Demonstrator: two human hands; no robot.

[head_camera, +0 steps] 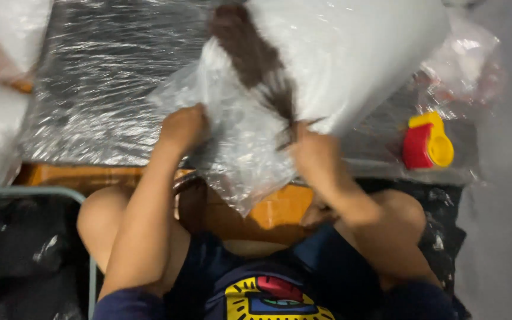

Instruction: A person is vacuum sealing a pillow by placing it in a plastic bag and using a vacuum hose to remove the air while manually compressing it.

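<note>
Left hand & right hand both grip clear plastic bag w/ brown hair bundle; thin film could tear, hair may slip out.

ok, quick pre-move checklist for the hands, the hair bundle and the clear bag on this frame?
1. Left hand on the clear plastic bag: ok, it grips the bag's left edge.
2. Right hand on the brown hair bundle: ok, it pinches the bundle's lower tip.
3. Bundle inside the bag: cannot tell, motion blur hides the bag's opening.
4. Bag supported: not ok, it is lifted above the plastic-wrapped tabletop.
5. Red and yellow tape dispenser out of the way: ok, it sits apart on the right side of the table.
6. White foam sheet clear of the bundle: not ok, it lies right behind it.
</note>
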